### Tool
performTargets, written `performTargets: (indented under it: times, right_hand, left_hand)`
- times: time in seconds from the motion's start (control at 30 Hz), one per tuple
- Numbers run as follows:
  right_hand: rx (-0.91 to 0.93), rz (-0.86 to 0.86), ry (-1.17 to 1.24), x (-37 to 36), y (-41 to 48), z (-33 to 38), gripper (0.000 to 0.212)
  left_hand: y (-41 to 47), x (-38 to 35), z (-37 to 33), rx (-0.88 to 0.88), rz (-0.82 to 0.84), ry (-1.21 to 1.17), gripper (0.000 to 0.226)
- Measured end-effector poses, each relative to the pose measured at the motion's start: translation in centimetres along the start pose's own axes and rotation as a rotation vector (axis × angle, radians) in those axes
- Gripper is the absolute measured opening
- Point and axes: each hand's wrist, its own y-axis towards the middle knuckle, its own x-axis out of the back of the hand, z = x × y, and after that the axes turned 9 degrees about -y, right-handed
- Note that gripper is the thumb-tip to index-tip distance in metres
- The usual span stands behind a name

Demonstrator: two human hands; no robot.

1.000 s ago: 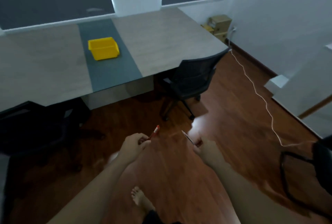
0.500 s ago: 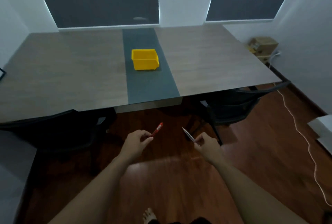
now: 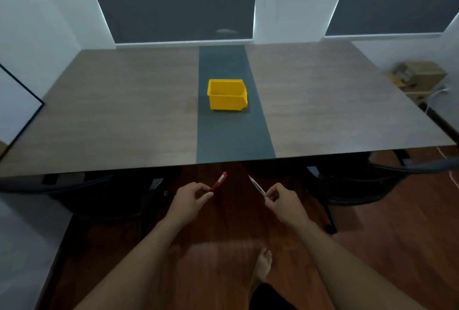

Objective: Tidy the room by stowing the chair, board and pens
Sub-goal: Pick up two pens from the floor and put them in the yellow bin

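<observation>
My left hand (image 3: 190, 200) pinches a red pen (image 3: 219, 181) that points up and to the right. My right hand (image 3: 285, 201) pinches a thin silver pen (image 3: 257, 186) pointing up and to the left. Both hands hover just short of the near edge of a long wooden table (image 3: 124, 115). An open yellow bin (image 3: 227, 95) stands on the table's dark centre strip, beyond the pens. A black chair (image 3: 357, 183) is tucked under the table on the right, another black chair (image 3: 82, 190) on the left. A white board (image 3: 15, 103) with a black frame leans at the far left.
Cardboard boxes (image 3: 417, 78) and a white cable (image 3: 437, 93) sit in the right corner by the wall. Dark blinds cover the windows behind the table. My bare foot (image 3: 263, 265) stands on the red-brown wooden floor.
The view has swung left and closer, so the table and yellow bin now sit straight ahead. Both hands, still holding their pens, have come up near the table's edge.
</observation>
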Motion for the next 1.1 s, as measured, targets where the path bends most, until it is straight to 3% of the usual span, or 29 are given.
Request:
performTargets:
  times: [0.53,0.77,1.1]
  right_hand:
    - [0.083,-0.034,0.025,10.2,24.5,-2.1,0.017]
    - [0.092,-0.025,0.065,11.2,32.5,-1.3,0.015]
    - [0.102,-0.027,0.027,11.8,45.8,4.7,0.014]
  left_hand:
    - [20.2,-1.3,-7.1,0.079,-0.131,0.026,0.013]
    - [26.9,-1.2,-6.1,0.175,-0.135,-0.002,0.010]
    - [42.7,2.1,-4.3,0.149,-0.100,-0.030,0.018]
